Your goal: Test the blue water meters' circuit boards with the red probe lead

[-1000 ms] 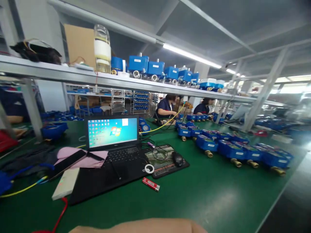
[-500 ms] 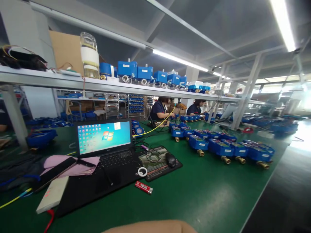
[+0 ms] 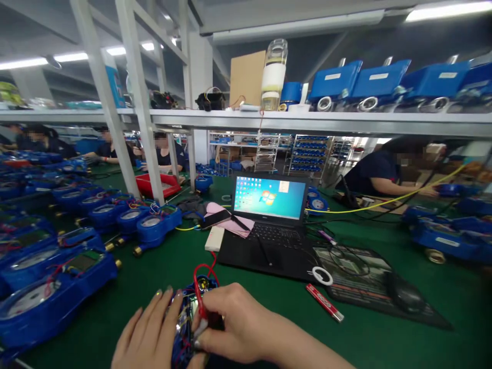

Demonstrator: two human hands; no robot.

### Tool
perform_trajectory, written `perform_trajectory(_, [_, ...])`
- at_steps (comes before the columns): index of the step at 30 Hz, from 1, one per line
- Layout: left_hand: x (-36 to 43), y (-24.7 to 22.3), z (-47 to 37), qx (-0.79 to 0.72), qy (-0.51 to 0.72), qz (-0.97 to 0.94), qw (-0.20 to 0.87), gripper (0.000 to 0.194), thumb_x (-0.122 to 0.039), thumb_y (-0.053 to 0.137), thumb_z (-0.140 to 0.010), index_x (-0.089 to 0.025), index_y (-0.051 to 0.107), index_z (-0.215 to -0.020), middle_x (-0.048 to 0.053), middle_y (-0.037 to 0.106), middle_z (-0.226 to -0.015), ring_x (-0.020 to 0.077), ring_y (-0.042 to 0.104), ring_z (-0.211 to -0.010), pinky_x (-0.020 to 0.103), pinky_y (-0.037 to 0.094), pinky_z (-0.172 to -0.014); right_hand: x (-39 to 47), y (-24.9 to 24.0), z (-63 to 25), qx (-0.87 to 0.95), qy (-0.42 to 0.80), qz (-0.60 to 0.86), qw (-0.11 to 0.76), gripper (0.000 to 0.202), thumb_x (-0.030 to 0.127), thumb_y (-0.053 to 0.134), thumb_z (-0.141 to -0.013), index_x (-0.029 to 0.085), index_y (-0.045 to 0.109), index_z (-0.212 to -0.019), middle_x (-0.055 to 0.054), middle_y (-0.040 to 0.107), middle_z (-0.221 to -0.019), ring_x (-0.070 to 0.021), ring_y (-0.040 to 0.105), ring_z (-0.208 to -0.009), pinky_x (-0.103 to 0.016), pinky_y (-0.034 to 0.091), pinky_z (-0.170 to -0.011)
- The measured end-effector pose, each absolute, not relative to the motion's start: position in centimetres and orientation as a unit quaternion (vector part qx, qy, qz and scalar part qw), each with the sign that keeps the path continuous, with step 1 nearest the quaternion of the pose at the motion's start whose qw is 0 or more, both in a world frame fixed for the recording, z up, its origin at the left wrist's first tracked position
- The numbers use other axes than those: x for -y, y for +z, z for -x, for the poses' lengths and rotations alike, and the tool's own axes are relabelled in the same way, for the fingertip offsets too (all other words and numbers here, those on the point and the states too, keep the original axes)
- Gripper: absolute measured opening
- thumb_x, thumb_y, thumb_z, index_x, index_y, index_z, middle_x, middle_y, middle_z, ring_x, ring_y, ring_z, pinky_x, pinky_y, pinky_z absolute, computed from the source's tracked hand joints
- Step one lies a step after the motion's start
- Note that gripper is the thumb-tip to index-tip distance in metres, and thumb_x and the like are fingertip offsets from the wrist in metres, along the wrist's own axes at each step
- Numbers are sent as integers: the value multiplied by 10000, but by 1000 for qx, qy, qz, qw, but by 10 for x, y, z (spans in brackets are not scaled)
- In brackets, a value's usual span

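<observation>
In the head view, an opened blue meter housing [image 3: 184,333] with wires and a circuit board inside lies on the green table at the lower middle. My left hand [image 3: 151,328] spans it, fingers along its left side and thumb at its near right. Over the board, my right hand [image 3: 238,320] pinches the end of a red wire lead [image 3: 200,297], whose red sleeve and greyish end show between thumb and fingers. Its exact contact point is hidden by the fingers. The red wire loops back toward a small white box [image 3: 214,239] beside the laptop [image 3: 268,197].
Several blue meters [image 3: 157,225] stand in rows at left, others [image 3: 448,238] at right. A mouse pad [image 3: 357,277] with a mouse [image 3: 405,292], a white ring [image 3: 322,275] and a red stick-shaped item [image 3: 325,302] lie right. A shelf [image 3: 246,121] runs overhead. Co-workers sit beyond.
The view has swung left and down. Both my hands now show at a blue meter with the red lead; before, only a blurred skin-toned edge showed at the bottom.
</observation>
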State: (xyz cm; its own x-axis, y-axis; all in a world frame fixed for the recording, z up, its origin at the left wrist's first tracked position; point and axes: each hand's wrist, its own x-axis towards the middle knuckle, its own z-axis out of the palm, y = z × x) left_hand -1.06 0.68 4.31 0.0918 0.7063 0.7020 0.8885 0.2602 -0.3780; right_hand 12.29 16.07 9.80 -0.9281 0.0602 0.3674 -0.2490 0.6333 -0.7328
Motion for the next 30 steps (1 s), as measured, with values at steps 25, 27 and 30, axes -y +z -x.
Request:
perform_trajectory(25, [-4, 68, -29, 791, -158, 555, 206, 722, -586, 489, -823, -63, 424, -1315, 200, 466, -1350, 346, 401, -1263, 554, 338, -1013, -165, 96, -132, 852, 488, -31, 184, 86, 98, 559, -797, 170, 557, -750, 39, 540, -681, -89, 465, -608, -200, 376, -593])
perform_trajectory(27, [-5, 68, -28, 789, -161, 556, 205, 725, -592, 486, -823, -58, 430, -1310, 200, 473, -1344, 345, 404, -1260, 552, 335, -1014, -165, 96, -132, 856, 480, -39, 189, 94, 92, 557, -809, 172, 554, -761, 44, 540, -686, -82, 465, -611, -191, 374, -597])
perform_trajectory(30, [-4, 68, -29, 789, -163, 557, 204, 719, -577, 499, -821, -52, 433, -1308, 198, 475, -1345, 336, 403, -1265, 540, 323, -1024, -165, 97, -133, 860, 472, -45, 189, 101, 93, 557, -821, 175, 544, -764, 47, 529, -685, -78, 460, -606, -184, 370, -588])
